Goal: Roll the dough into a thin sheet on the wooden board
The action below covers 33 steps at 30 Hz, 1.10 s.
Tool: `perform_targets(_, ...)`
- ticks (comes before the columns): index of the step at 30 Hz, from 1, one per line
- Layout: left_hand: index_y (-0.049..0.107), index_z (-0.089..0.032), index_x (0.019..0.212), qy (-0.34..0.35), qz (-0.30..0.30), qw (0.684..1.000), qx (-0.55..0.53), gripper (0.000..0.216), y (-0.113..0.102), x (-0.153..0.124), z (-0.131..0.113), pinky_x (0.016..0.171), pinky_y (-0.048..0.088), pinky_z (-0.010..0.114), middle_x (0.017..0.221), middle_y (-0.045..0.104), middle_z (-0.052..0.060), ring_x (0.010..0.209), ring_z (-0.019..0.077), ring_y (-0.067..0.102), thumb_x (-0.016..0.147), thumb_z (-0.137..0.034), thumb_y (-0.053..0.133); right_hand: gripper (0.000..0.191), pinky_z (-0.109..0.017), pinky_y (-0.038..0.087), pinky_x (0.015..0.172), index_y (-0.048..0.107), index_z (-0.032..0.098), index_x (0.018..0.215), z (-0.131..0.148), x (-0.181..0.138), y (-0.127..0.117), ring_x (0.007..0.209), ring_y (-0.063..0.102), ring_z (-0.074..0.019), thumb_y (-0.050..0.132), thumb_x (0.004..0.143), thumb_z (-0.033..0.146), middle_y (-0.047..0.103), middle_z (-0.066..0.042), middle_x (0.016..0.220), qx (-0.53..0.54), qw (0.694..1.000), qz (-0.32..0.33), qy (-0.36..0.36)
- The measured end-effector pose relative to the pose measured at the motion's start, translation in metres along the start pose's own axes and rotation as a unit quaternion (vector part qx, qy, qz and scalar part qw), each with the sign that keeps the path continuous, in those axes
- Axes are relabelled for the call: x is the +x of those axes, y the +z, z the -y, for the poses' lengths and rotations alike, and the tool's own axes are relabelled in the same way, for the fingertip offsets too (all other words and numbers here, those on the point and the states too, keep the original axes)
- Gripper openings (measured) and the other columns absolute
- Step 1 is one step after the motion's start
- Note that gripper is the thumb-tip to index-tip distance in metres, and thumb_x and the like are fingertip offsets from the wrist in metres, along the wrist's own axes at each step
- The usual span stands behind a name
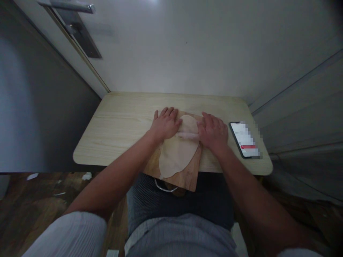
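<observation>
A flat, pale sheet of dough (177,155) lies on a brown wooden board (191,176) that overhangs the near edge of a light wooden table (120,125). A pale rolling pin (187,135) lies across the dough's far half. My left hand (164,124) rests palm down on the pin's left end, fingers stretched out flat. My right hand (213,132) presses flat on the pin's right end, fingers extended and together. Both ends of the pin are hidden under my palms.
A phone (245,139) with a lit screen lies on the table to the right of my right hand. A white door with a metal handle (72,7) stands behind the table. A grey wall is at the left; the floor below is dark wood.
</observation>
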<state>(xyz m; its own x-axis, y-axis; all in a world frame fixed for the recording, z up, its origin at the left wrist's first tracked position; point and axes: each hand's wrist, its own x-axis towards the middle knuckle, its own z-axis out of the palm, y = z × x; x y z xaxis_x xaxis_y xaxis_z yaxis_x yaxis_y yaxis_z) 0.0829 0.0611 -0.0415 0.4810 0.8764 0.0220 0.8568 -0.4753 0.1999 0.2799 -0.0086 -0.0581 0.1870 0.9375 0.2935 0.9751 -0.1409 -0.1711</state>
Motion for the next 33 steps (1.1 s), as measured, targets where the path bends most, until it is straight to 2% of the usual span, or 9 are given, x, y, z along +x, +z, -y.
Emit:
perform_targets(6,0.044,-0.022,0.15,0.008,-0.005,1.0,-0.006,0.058,-0.001,0.011,0.001,0.12,0.02,0.065,0.158,0.045,0.011,0.149,0.0309,0.033,0.105,-0.051,0.021,0.051,-0.048,0.04,0.1,0.055,0.019,0.145,-0.003,0.016,0.007,0.122,0.055,-0.0335,0.038,0.102,0.041,0.06,-0.014,0.142,0.008,1.0,0.001,-0.001)
perform_targets(11,0.048,-0.023,0.146,-0.048,-0.03,0.998,0.002,0.062,0.001,-0.011,-0.006,0.118,0.026,0.064,0.152,0.05,0.014,0.145,0.0341,0.036,0.104,-0.058,0.019,0.051,-0.046,0.039,0.099,0.052,0.02,0.147,-0.004,0.015,0.008,0.121,0.054,-0.0322,0.034,0.103,0.038,0.061,-0.014,0.141,-0.018,0.999,0.031,-0.034)
perform_targets(15,0.042,-0.021,0.152,-0.085,-0.044,0.995,-0.001,0.07,0.003,-0.031,-0.014,0.119,0.023,0.063,0.159,0.042,0.016,0.149,0.0356,0.031,0.103,-0.062,0.015,0.052,-0.046,0.038,0.1,0.049,0.019,0.149,-0.004,0.003,0.0,0.124,0.054,-0.032,0.033,0.104,0.038,0.061,-0.014,0.142,-0.035,0.996,0.054,-0.063)
perform_targets(18,0.038,-0.023,0.155,-0.078,-0.05,0.996,-0.007,0.069,0.003,-0.039,-0.018,0.121,0.02,0.063,0.163,0.036,0.012,0.152,0.034,0.027,0.103,-0.062,0.015,0.053,-0.047,0.036,0.103,0.05,0.018,0.149,-0.004,-0.008,-0.006,0.127,0.052,-0.0325,0.033,0.104,0.04,0.06,-0.014,0.143,-0.034,0.996,0.053,-0.06)
perform_targets(22,0.039,-0.026,0.154,-0.05,-0.041,0.998,-0.003,0.066,0.003,-0.052,-0.025,0.121,0.023,0.062,0.163,0.038,0.009,0.153,0.0325,0.027,0.103,-0.062,0.019,0.052,-0.05,0.034,0.106,0.053,0.018,0.146,-0.005,-0.029,-0.01,0.128,0.052,-0.0331,0.032,0.105,0.041,0.061,-0.013,0.143,-0.025,0.998,0.034,-0.045)
perform_targets(28,0.034,-0.021,0.157,-0.036,-0.063,0.997,0.019,0.073,0.003,-0.08,-0.039,0.123,0.018,0.061,0.163,0.039,0.012,0.152,0.0316,0.028,0.101,-0.067,0.021,0.051,-0.052,0.033,0.109,0.058,0.017,0.141,-0.007,-0.062,-0.009,0.133,0.048,-0.034,0.034,0.105,0.043,0.058,-0.014,0.146,-0.006,0.999,-0.016,-0.03)
perform_targets(33,0.033,-0.021,0.157,-0.037,-0.061,0.997,0.023,0.073,0.005,-0.078,-0.038,0.122,0.02,0.063,0.163,0.039,0.011,0.152,0.0319,0.029,0.102,-0.066,0.02,0.05,-0.054,0.03,0.111,0.06,0.018,0.14,-0.005,-0.064,-0.005,0.135,0.046,-0.0348,0.034,0.105,0.043,0.058,-0.012,0.146,0.001,0.999,-0.034,-0.014)
